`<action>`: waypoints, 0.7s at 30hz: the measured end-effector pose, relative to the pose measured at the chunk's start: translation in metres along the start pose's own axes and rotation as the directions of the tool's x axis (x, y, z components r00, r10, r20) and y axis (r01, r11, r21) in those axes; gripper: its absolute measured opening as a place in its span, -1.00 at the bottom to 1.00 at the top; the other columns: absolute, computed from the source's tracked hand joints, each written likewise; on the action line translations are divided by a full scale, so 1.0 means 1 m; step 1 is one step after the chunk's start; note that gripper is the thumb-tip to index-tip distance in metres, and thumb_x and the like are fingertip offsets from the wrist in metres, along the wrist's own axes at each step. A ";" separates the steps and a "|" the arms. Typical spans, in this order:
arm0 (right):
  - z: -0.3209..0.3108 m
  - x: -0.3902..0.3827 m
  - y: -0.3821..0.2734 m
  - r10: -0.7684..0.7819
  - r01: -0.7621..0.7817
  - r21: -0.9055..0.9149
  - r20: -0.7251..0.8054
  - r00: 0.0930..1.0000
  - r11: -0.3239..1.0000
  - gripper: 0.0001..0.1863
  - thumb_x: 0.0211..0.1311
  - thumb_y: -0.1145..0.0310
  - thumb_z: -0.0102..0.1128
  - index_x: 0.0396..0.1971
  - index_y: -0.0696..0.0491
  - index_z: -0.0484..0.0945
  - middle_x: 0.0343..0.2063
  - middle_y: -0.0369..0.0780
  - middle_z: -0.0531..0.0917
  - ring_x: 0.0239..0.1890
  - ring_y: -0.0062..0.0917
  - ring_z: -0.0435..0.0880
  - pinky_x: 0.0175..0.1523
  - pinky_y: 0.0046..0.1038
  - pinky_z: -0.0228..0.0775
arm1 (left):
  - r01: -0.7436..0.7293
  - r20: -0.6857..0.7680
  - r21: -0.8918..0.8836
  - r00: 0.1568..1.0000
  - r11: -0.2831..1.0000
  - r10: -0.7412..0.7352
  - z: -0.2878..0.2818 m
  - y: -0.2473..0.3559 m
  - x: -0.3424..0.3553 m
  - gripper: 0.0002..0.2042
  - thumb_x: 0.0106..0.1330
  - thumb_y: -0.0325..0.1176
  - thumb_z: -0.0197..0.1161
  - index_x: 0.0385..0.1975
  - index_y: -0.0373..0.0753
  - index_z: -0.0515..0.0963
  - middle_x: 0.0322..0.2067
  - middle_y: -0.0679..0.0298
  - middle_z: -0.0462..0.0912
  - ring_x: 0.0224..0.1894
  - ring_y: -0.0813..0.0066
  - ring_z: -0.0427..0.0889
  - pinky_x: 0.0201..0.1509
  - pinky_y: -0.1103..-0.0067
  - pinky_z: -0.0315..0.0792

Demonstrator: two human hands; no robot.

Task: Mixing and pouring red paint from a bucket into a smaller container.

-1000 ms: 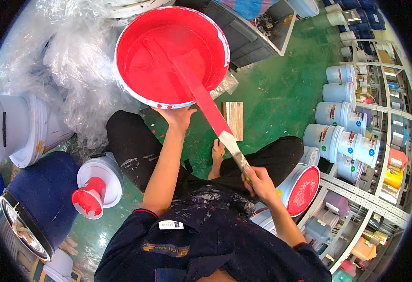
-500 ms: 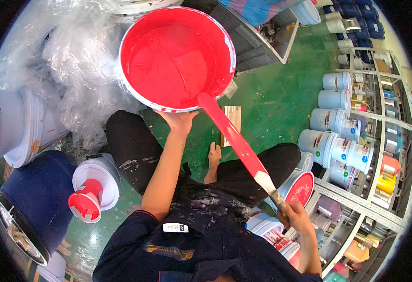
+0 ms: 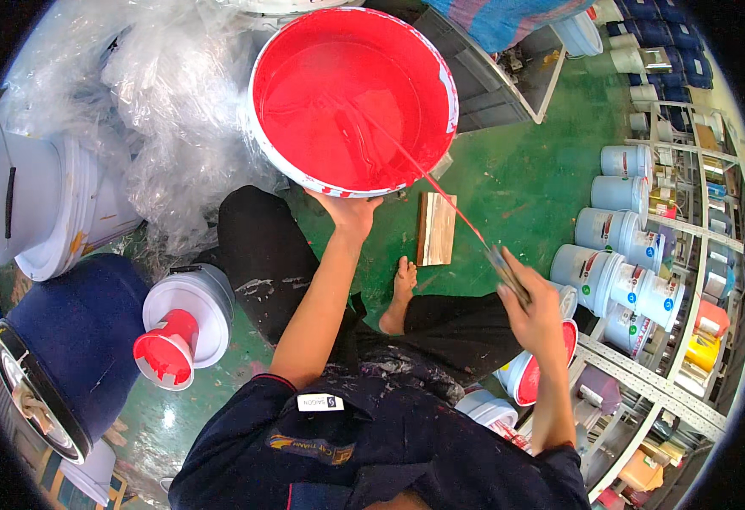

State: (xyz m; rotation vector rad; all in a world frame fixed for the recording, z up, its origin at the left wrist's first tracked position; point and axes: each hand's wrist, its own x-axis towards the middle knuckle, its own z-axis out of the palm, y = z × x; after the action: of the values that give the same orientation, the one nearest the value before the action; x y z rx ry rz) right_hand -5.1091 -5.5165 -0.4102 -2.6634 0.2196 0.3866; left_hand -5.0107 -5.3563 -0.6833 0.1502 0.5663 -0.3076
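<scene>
A white bucket (image 3: 262,138) with a red-coated inside is tipped so its mouth faces me, and red paint (image 3: 330,106) pools within. My left hand (image 3: 347,215) is closed on its near side, below the rim; part of the fingers is hidden under the bucket. In my right hand (image 3: 534,304) is the handle of a long spatula (image 3: 430,178), fingers wrapped round it. Its thin, red-coated blade appears edge-on and crosses the near right rim, its far end down in the paint.
Crumpled clear plastic (image 3: 164,102) lies left of the bucket. A red-smeared cup (image 3: 168,353) rests on a lidded pail (image 3: 206,297) by my left knee. A wooden block (image 3: 436,229) lies on the green floor. Stacked pails (image 3: 589,272) and metal shelving (image 3: 644,382) line the right side.
My right hand has moved up and forward with the spatula, whose blade has turned from flat to edge-on and reaches deeper into the bucket. The bucket appears slightly farther right in view.
</scene>
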 end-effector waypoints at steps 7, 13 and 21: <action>0.068 0.044 -0.004 -0.131 0.103 -0.203 -0.131 0.983 0.974 -0.43 -0.01 0.46 0.13 0.08 -0.25 0.37 -0.51 -0.21 0.40 -0.54 -0.34 0.48 -0.40 -0.40 0.37 | -0.057 -0.003 0.050 0.998 0.997 0.057 0.007 -0.002 -0.001 0.12 -0.25 0.65 -0.57 0.30 -0.07 -0.27 0.32 0.13 -0.32 0.32 -0.11 -0.32 0.20 -0.13 -0.51; 0.098 0.042 0.009 -0.094 0.063 -0.205 -0.145 0.985 0.977 -0.37 -0.02 0.48 0.12 0.13 -0.27 0.29 -0.46 -0.21 0.40 -0.52 -0.35 0.51 -0.48 -0.38 0.39 | -0.052 -0.020 0.025 0.998 0.998 0.052 0.008 -0.001 0.000 0.11 -0.24 0.64 -0.53 0.30 -0.08 -0.21 0.32 0.11 -0.25 0.31 -0.13 -0.26 0.21 -0.12 -0.50; 0.087 -0.029 0.036 -0.067 0.050 -0.231 -0.067 0.995 0.972 -0.35 -0.05 0.56 0.12 0.14 -0.15 0.29 -0.48 -0.19 0.38 -0.55 -0.33 0.49 -0.49 -0.38 0.37 | -0.030 0.055 -0.057 0.998 0.998 0.033 0.011 -0.001 0.000 0.08 -0.24 0.63 -0.39 0.28 -0.03 -0.11 0.30 0.18 -0.10 0.29 -0.05 -0.08 0.21 -0.13 -0.19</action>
State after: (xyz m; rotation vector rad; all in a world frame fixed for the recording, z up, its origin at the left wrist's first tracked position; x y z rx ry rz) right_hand -5.1650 -5.5074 -0.4909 -2.9074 0.1248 0.3105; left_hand -5.0054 -5.3599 -0.6738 0.0957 0.5158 -0.2644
